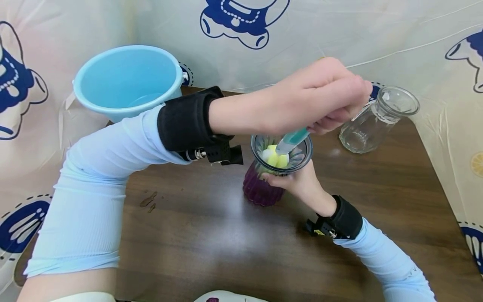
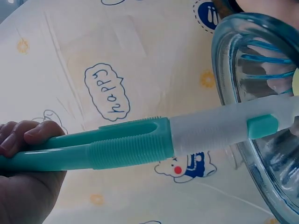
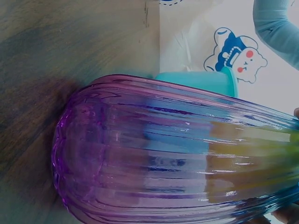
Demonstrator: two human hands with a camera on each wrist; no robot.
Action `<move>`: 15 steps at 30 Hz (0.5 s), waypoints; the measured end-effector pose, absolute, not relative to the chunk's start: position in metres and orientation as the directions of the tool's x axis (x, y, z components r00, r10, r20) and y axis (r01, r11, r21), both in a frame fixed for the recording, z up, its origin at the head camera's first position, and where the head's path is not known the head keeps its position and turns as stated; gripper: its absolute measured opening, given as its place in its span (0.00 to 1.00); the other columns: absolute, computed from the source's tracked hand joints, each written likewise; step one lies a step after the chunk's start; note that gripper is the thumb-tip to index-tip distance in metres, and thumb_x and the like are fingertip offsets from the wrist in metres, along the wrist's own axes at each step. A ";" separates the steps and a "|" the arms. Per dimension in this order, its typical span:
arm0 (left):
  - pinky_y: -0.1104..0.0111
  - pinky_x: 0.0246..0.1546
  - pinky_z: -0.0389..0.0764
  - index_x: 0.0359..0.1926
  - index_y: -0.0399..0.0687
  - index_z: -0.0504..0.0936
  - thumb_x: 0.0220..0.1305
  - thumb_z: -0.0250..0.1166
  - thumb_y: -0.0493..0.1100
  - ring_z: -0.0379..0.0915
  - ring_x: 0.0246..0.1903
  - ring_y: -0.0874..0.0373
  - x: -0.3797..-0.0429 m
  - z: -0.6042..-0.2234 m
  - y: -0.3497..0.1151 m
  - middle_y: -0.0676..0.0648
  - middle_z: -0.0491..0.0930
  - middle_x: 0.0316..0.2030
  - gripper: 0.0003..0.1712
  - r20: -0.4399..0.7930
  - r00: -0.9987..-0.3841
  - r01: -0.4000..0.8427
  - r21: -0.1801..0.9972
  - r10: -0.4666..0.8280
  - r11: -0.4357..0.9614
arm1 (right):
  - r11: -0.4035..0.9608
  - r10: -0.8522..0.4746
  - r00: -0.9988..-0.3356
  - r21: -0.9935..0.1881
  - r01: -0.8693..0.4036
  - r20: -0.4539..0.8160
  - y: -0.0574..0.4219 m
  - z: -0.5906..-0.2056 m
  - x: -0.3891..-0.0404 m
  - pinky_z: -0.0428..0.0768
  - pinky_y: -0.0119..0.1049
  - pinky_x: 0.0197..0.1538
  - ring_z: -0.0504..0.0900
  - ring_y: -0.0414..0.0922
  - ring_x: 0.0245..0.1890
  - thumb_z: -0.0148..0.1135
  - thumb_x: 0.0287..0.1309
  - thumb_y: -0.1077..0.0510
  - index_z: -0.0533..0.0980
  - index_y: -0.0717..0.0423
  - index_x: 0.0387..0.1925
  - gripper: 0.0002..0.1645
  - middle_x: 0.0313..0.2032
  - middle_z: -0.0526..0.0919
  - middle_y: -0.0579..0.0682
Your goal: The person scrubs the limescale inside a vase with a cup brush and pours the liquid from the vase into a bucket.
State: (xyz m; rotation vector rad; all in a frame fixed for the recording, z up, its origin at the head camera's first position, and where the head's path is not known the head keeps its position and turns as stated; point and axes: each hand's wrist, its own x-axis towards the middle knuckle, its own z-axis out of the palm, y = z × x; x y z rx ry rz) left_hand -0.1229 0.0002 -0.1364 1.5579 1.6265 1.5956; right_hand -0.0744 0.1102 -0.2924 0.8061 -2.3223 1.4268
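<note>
My left hand grips the teal handle of a bottle brush, its arm reaching across from the left. The brush slants down into the mouth of a ribbed glass vase, which is purple at the base and bluish at the rim. Its yellow and white sponge head sits inside the vase's neck. My right hand holds the vase around the neck from the right side. The vase's base stands tilted at the table. Part of the right hand is hidden behind the vase.
A light blue bucket stands at the back left. To the back right is a clear glass vase, leaning. Water drops lie on the brown wooden table. The edge of a white object shows at the front.
</note>
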 end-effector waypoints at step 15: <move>0.67 0.15 0.56 0.12 0.41 0.56 0.67 0.34 0.34 0.50 0.12 0.53 -0.140 -0.163 0.006 0.47 0.52 0.12 0.24 0.269 -0.404 0.347 0.930 0.874 -0.126 | 0.343 -0.310 -0.804 -0.729 -0.593 0.508 0.122 -0.322 -0.087 0.69 0.33 0.49 0.71 0.44 0.44 0.75 0.25 0.67 0.63 0.67 0.49 0.43 0.43 0.74 0.57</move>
